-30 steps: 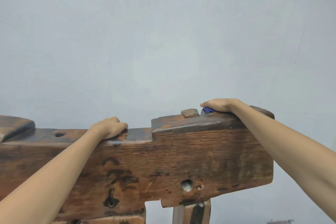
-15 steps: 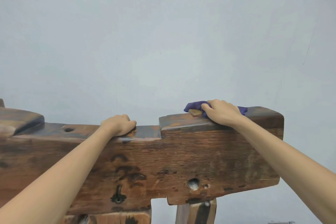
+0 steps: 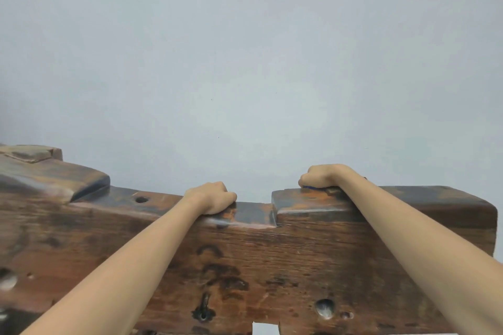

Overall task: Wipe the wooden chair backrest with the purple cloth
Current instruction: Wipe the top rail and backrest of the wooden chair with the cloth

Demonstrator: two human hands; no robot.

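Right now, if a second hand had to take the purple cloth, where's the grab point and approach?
Probably the sliver of purple cloth showing under the right hand, at its left edge. Come from the left, low along the raised top of the wooden backrest. The rest of the cloth is hidden under the hand, and the left hand grips the lower step, so that gap is narrow.

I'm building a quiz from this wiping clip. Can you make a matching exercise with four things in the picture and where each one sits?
Things:
1. left hand
2. right hand
3. purple cloth
4. round hole

Places:
A. mostly hidden under a hand
B. on the raised right step of the backrest
C. top face, left of both hands
D. on the lower middle section of the top edge

Pairs: 1-D, 2-B, 3-A, 4-C
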